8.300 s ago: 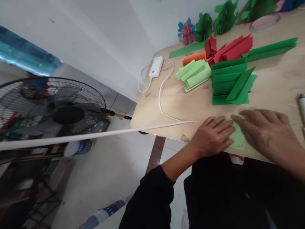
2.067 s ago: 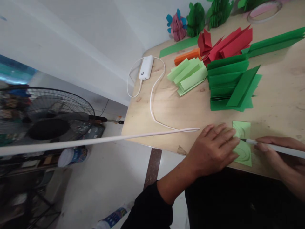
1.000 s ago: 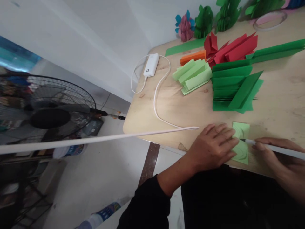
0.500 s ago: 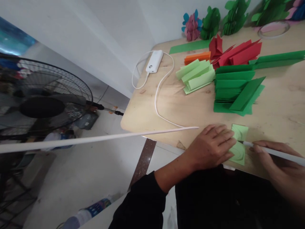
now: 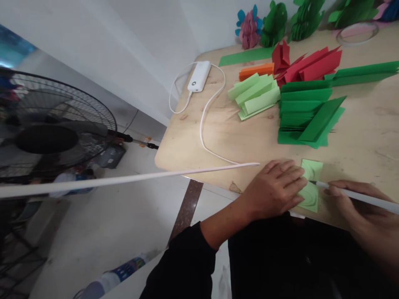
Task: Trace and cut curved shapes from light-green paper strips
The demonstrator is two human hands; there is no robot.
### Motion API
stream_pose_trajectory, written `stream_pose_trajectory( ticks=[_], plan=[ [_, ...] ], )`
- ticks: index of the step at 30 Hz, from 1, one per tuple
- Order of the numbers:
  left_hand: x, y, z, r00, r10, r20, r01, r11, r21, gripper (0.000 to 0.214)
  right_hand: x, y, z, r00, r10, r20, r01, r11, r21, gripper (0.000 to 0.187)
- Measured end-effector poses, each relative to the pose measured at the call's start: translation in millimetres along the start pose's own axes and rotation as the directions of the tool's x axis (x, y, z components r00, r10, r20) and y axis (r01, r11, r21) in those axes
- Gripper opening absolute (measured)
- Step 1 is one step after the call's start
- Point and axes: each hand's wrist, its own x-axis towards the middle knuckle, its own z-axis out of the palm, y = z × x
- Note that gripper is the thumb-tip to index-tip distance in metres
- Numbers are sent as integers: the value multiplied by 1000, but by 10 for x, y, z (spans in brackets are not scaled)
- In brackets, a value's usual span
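Observation:
A small light green paper piece (image 5: 313,201) lies near the table's front edge, with curved lines drawn on it. My left hand (image 5: 276,189) lies flat over its left side, fingers stretched out and side by side, hiding that part. In my right hand (image 5: 358,207) is a slim white pen (image 5: 363,197), held between thumb and fingers. Its dark tip is at the middle of the paper, close to my left fingertips; whether it touches I cannot tell.
Folded dark green (image 5: 307,118), light green (image 5: 256,94), red (image 5: 314,66) and orange paper (image 5: 256,71) lie farther back. Several paper figures (image 5: 274,24) stand along the wall. A power bank (image 5: 199,76) with a white cable (image 5: 202,120) sits left. A fan (image 5: 56,128) stands beyond the table.
The whole view has shifted slightly, so things sit a little higher and more to the left. The pen's tip stays on about the same part of the paper; both hands keep their hold.

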Motion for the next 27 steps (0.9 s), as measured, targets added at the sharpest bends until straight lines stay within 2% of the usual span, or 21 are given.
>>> stream_pose_trajectory(
  ticks=[12,27],
  plan=[
    [-9,-2,19,1000,-5,-5,5,1000,-17,41,-7,12,-5,1000,-14,-4,14,1000,-9,40],
    [-17,-3,29,1000,0,-13,0,1000,-2,40,-23,6,-12,999,32,-5,-32,998,-47,41]
  ],
)
